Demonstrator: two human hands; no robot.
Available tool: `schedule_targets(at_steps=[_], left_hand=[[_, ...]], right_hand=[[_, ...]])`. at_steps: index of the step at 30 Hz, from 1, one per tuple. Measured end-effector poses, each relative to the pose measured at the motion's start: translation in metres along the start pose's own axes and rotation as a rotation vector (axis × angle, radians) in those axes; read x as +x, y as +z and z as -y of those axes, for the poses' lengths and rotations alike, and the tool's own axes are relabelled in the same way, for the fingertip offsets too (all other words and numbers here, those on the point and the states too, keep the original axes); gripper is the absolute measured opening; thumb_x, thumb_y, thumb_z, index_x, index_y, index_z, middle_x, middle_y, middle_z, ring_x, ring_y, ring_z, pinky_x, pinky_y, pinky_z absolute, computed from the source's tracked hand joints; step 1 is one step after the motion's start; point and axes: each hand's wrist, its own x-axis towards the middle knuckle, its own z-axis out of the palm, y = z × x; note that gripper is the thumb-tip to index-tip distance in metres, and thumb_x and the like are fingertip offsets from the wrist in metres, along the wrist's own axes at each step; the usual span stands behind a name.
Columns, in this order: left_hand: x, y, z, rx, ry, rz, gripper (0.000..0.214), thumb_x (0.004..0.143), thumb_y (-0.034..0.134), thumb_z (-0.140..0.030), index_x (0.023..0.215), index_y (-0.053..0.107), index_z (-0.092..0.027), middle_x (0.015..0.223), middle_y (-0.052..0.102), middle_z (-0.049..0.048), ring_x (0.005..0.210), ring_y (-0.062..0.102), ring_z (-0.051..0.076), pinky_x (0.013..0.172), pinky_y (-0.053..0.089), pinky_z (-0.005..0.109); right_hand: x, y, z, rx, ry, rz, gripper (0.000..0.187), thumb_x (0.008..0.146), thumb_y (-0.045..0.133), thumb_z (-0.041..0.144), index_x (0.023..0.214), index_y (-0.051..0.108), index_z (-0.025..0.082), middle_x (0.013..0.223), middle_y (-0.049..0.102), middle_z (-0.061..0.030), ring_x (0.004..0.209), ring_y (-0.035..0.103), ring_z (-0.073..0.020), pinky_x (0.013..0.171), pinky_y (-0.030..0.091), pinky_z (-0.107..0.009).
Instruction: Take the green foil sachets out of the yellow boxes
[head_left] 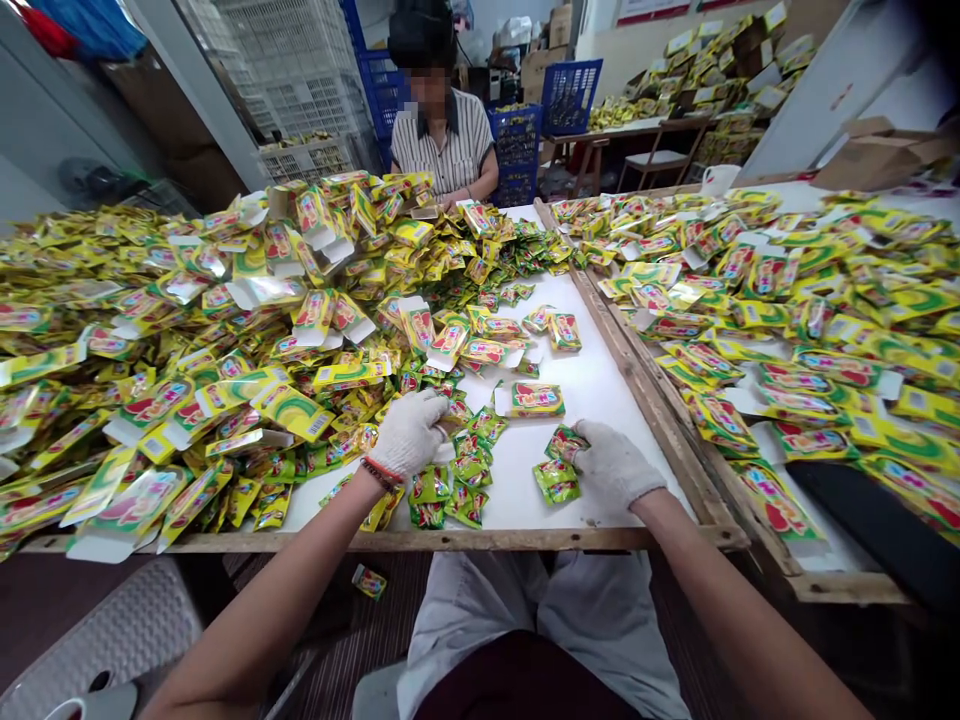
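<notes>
My left hand [409,437], in a white knit glove, is curled over the edge of the pile. A pale flap shows under its fingers, but I cannot make out what they hold. Beside it lie several small green sachets [469,470] on the white tabletop. My right hand [613,463], gloved too, pinches a green sachet [564,442] between thumb and fingers. Just below that one, another green sachet [556,483] rests flat. Beyond the hands, a yellow and green carton [535,400] lies with its white end flap open to the left.
A big heap of cartons and sachets [247,300] covers the left side. Wooden rails [630,370] divide off more cartons [847,365] on the right, with a dark flat object [870,520] at their edge. A person [442,145] sits across the table. One carton [369,581] lies on the floor.
</notes>
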Motion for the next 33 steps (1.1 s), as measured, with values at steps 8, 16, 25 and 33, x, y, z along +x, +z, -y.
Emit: schedule_targets(at_steps=[8,16,25,33], left_hand=[[-0.015,0.032,-0.041,-1.241,-0.452,-0.025,0.032,0.067,0.072,-0.037,0.084,0.052,-0.018,0.066,0.051,-0.0051,0.056,0.051,0.009,0.053,0.049,0.023],[-0.027,0.059,-0.085,-1.696,-0.511,0.010,0.031,0.065,0.075,-0.030,0.078,0.050,-0.017,0.071,0.060,-0.0022,0.062,0.061,0.011,0.063,0.055,0.027],[-0.024,0.063,-0.093,-1.608,-0.535,0.083,0.041,0.065,0.077,-0.037,0.092,0.052,-0.017,0.082,0.065,0.0011,0.068,0.066,0.015,0.064,0.058,0.031],[0.029,0.064,-0.087,-0.747,0.011,0.011,0.029,0.084,0.054,-0.037,0.106,0.055,-0.017,0.105,0.062,0.0096,0.096,0.059,0.021,0.086,0.049,0.036]], right_hand=[[-0.026,-0.016,0.032,0.814,0.070,-0.047,0.027,0.079,0.058,0.042,0.092,0.058,0.019,0.069,0.065,-0.0019,0.057,0.059,-0.0151,0.051,0.044,-0.025],[-0.034,-0.009,0.061,0.738,-0.043,0.069,0.025,0.078,0.059,0.039,0.086,0.061,0.016,0.060,0.059,0.0026,0.046,0.051,-0.0092,0.044,0.039,-0.021],[-0.035,-0.006,0.058,0.563,-0.045,-0.168,0.039,0.074,0.063,0.038,0.106,0.061,0.016,0.092,0.069,-0.0067,0.077,0.063,-0.0178,0.066,0.050,-0.028],[-0.029,-0.013,0.029,0.676,0.081,-0.209,0.030,0.077,0.058,0.039,0.097,0.062,0.017,0.091,0.071,-0.0085,0.076,0.066,-0.0202,0.065,0.052,-0.029]])
